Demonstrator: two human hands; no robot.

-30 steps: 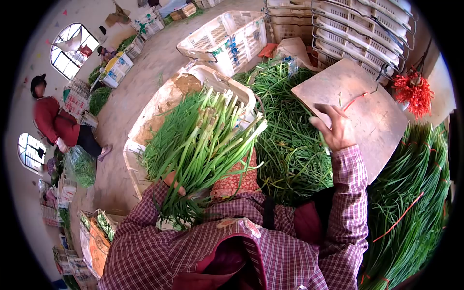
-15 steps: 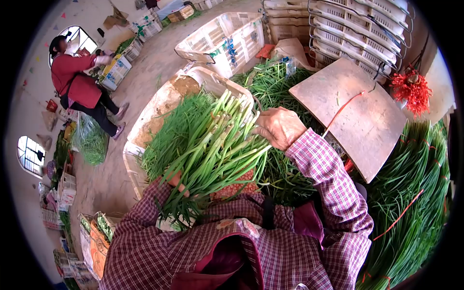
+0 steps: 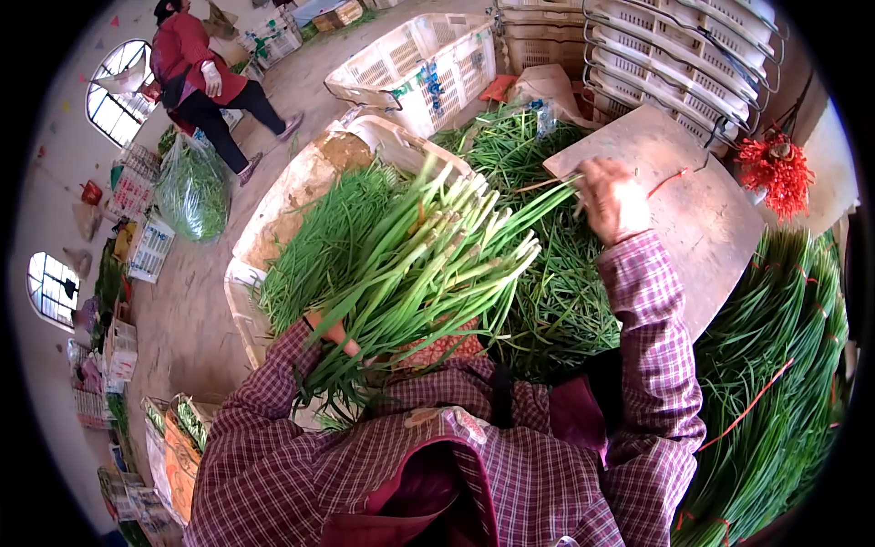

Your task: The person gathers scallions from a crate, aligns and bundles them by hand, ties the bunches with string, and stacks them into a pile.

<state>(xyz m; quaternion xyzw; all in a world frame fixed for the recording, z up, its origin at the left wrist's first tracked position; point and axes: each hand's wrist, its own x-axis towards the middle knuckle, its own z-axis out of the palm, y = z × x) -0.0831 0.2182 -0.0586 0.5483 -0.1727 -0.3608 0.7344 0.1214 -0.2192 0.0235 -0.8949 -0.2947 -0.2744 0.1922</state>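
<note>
A loose bunch of garlic chives (image 3: 428,255), pale cut ends pointing up and right, lies over my lap and the near rim of a crate. My left hand (image 3: 335,334) is closed around its leafy lower part, with the fingers partly hidden by leaves. Out to the right, my right hand (image 3: 616,201) pinches the pale ends of a few chive stalks (image 3: 540,206) that stretch away from the bunch. That hand is over the left part of a tilted board (image 3: 702,237); whether it touches the board I cannot tell.
A dirty white crate (image 3: 273,219) with more greens stands ahead. Loose leaves (image 3: 565,301) are heaped beside it. Tied chive bundles (image 3: 766,383) lie at right, below hanging red ties (image 3: 775,173). Crates (image 3: 674,64) are stacked behind. A person (image 3: 196,73) walks at upper left.
My right hand has moved right and up from the bunch to over the board, drawing a few stalks out. My left hand stays put. The other person has turned and stepped away from a crate.
</note>
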